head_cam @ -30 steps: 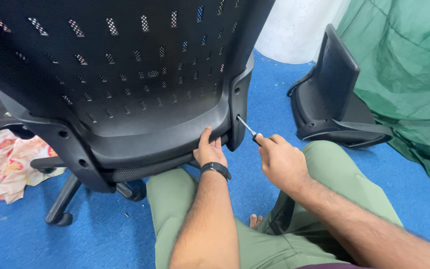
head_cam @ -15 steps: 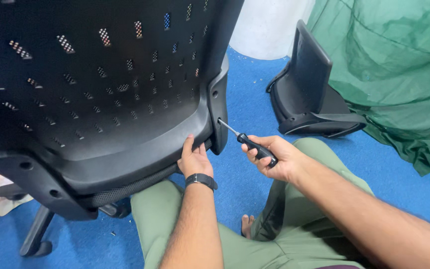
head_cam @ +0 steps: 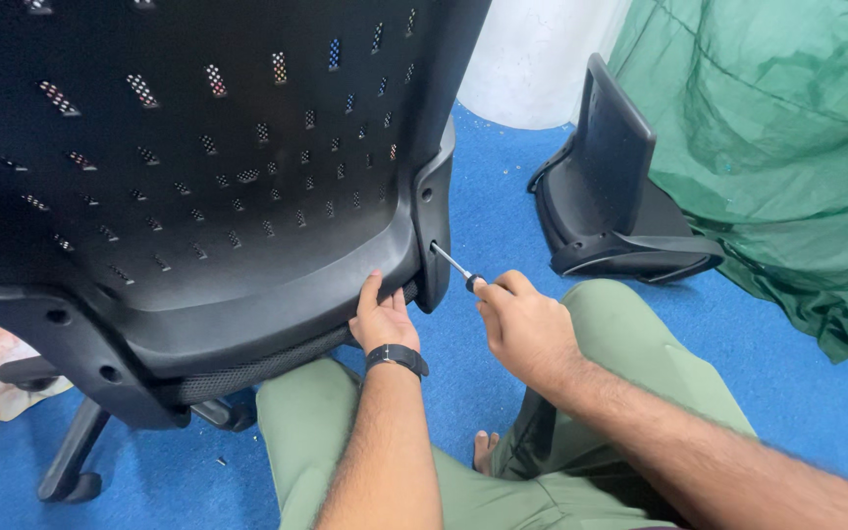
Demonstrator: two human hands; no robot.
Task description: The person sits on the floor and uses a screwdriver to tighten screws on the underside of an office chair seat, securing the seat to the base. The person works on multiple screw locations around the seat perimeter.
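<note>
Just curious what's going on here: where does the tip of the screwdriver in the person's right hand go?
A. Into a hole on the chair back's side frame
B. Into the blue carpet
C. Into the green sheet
A: the right hand holds the screwdriver with its tip in the chair back side-frame hole.

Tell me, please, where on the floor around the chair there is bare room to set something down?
Bare blue carpet lies open between the chair back and the spare black seat part. More shows right of the person's knee, below the green cloth. It is crowded at the chair's lower edge, where the left hand grips and the right hand holds the screwdriver.
</note>
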